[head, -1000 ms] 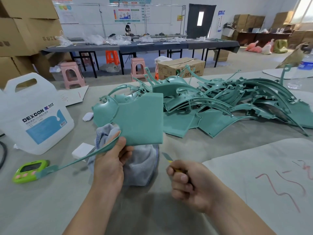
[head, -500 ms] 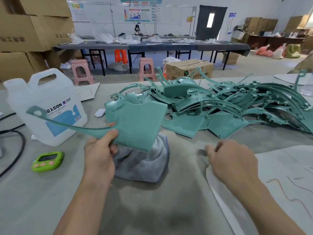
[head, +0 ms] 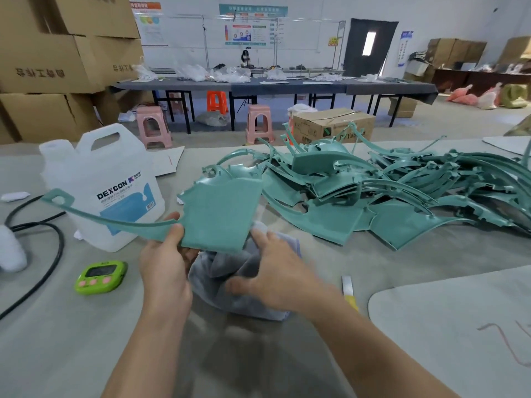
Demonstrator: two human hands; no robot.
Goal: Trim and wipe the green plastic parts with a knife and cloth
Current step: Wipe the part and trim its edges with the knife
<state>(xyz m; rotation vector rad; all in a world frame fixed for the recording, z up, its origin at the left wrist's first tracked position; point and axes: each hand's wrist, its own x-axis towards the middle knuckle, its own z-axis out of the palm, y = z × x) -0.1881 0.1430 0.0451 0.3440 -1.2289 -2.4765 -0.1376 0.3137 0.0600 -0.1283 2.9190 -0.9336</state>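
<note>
Left hand [head: 165, 268] in a thumb-over-fingers pinch; right hand [head: 275, 272] just beside it, palm down, fingers spread.

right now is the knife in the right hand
No, the knife lies on the table; the right hand touches the cloth.

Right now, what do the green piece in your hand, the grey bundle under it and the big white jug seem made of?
Green part: moulded plastic, matte, finely grained face, with thin tabs along its edge. Grey cloth: soft fabric, perhaps microfibre; it slumps in fuzzy folds. Jug: translucent white plastic, slightly glossy, with a moulded handle and a printed label.
</note>
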